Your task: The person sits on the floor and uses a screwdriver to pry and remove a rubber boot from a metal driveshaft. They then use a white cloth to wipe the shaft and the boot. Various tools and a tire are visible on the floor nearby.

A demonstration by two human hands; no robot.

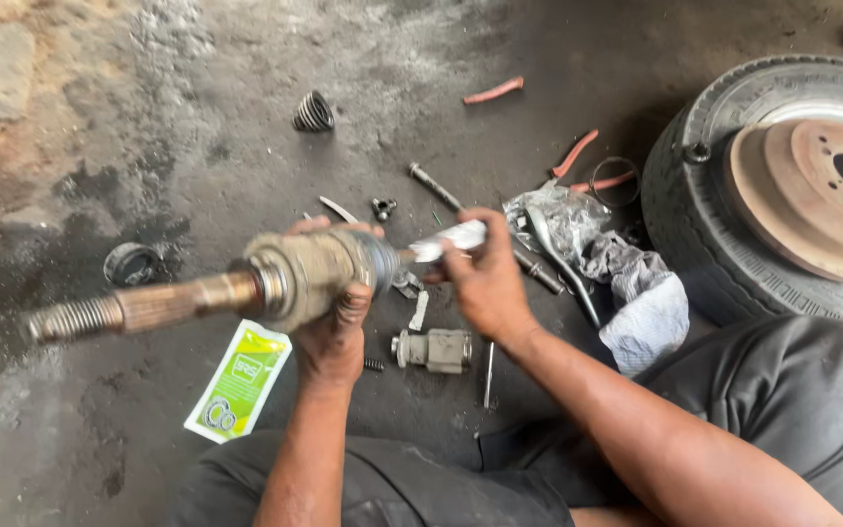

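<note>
Your left hand [334, 327] closes its grip from below around the joint housing [309, 273] of the axle shaft [163, 304], held above the floor [197, 117]. The shaft's long axis runs nearly level, threaded end toward the left edge, cup mouth facing right. Your right hand [480, 283], the nearer to that mouth, pinches a white tube [451, 239], its tip just at the opening. On the floor lie a green sachet [238, 381], a small metal part [433, 349], rags [636, 293] and a tyre [734, 244] bearing a brake disc [817, 200].
</note>
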